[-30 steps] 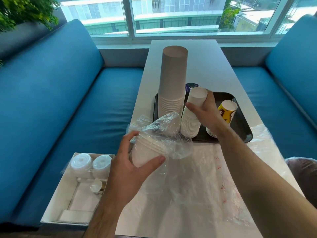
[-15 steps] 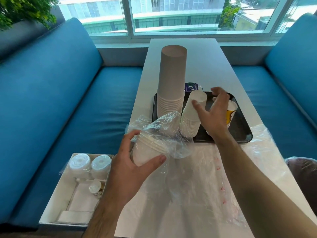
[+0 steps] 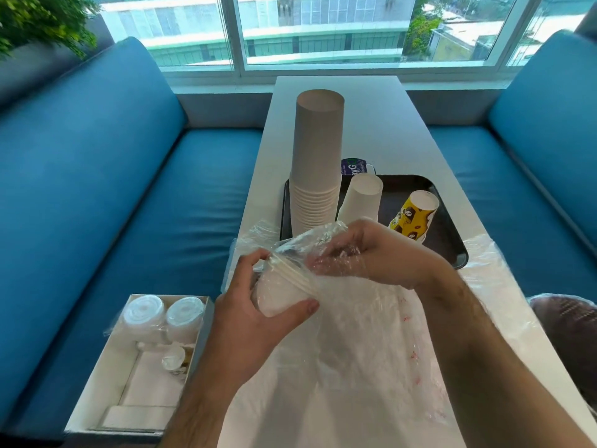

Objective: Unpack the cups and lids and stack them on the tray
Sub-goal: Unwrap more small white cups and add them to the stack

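Clear plastic wrap [image 3: 310,250], bunched over a short stack of white cups [image 3: 284,286]; left hand [image 3: 258,321] clamped round the stack's base, right hand [image 3: 371,250] reaching into the wrap at the rims, fingers curled inside the film. Held low over the white table [image 3: 355,124], just before the black tray [image 3: 449,244]. On the tray: tall brown-topped cup stack [image 3: 318,163], shorter white stack [image 3: 361,198], yellow printed cups [image 3: 412,218]. Bagged lids [image 3: 161,315] boxed on the blue bench.

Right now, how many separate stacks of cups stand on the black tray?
3. The tall stack at the tray's left, the short white stack in the middle, and the yellow printed cups at the right. The hands may hide more.
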